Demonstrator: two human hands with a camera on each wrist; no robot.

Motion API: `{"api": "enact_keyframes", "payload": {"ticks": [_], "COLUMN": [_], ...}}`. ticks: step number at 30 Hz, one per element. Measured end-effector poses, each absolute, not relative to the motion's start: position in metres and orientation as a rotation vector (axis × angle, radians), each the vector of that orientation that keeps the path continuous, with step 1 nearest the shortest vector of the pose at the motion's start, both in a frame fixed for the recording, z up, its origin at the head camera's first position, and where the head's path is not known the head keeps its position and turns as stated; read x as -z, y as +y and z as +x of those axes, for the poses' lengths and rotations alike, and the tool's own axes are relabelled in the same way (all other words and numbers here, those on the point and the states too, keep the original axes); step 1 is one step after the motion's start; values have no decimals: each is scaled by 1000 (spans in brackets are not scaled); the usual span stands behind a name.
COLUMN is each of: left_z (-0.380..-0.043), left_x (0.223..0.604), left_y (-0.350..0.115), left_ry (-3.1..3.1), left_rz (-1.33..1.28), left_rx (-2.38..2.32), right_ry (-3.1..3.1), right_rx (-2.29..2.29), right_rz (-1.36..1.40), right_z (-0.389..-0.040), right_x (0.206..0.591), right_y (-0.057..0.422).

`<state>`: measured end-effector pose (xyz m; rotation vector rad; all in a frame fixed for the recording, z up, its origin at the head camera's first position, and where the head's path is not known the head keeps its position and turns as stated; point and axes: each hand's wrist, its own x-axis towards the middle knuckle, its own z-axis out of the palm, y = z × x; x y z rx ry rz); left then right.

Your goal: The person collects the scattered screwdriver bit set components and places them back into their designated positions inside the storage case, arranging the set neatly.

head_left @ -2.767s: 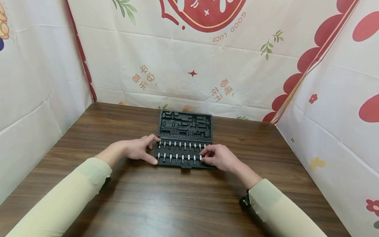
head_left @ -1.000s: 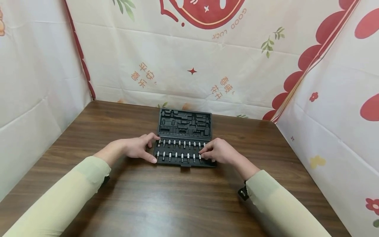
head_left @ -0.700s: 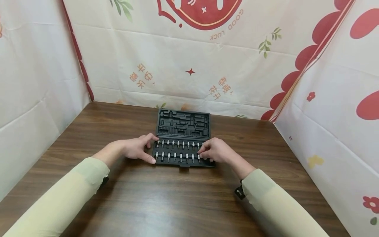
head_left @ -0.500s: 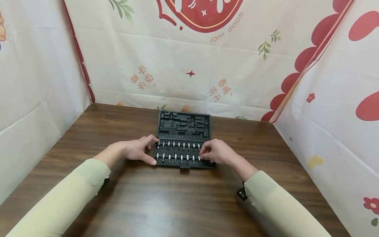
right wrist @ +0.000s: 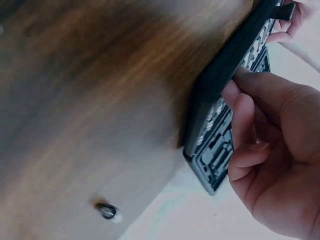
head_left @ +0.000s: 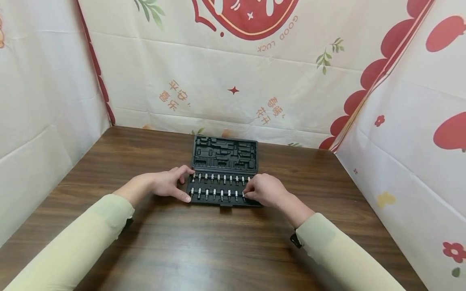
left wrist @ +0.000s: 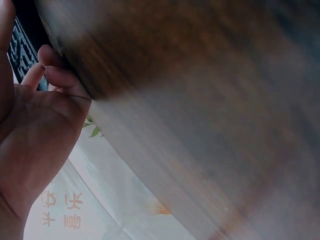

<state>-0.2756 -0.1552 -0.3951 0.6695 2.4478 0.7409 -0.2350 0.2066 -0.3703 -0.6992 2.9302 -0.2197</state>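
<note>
A black socket-bit case (head_left: pixel 224 165) lies open on the brown table, its moulded lid (head_left: pixel 251 165) tilted back. Two rows of silver bit sockets (head_left: pixel 221 194) fill its lower half. My left hand (head_left: pixel 165 184) rests along the case's left side, thumb at the front corner and index finger near the hinge. At the right end of the front row, my right hand (head_left: pixel 268 190) pinches a bit socket (head_left: pixel 243 194) between thumb and index finger. This hand covers the case's right edge. In the right wrist view, its other fingers (right wrist: pixel 245 162) are curled.
A small dark-and-silver cylindrical thing (right wrist: pixel 107 211) appears on the table in the right wrist view; I cannot see it in the head view. A printed white cloth (head_left: pixel 233 64) hangs behind the table's far edge, with more cloth (head_left: pixel 407 141) along both sides.
My right hand lifts and tilts slightly at the front row's right end, then lowers again over the bit socket. The left hand stays at the case's left side.
</note>
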Motion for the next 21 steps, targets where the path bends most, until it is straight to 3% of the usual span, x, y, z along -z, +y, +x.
{"api": "enact_keyframes", "payload": {"ticks": [7,21], "left_z": [-274,-274], "left_x": [395,394], "left_y": [-157,-155], "left_ry": [2450,2444], "left_rz": [687,681], "left_rx": [-740,-749], "right_ry": [2917,2674], "right_rx": [161,719], "right_rz": [-712,-619], "right_z": [-234,-240], "right_x": [366,369], "right_y": [199,239]}}
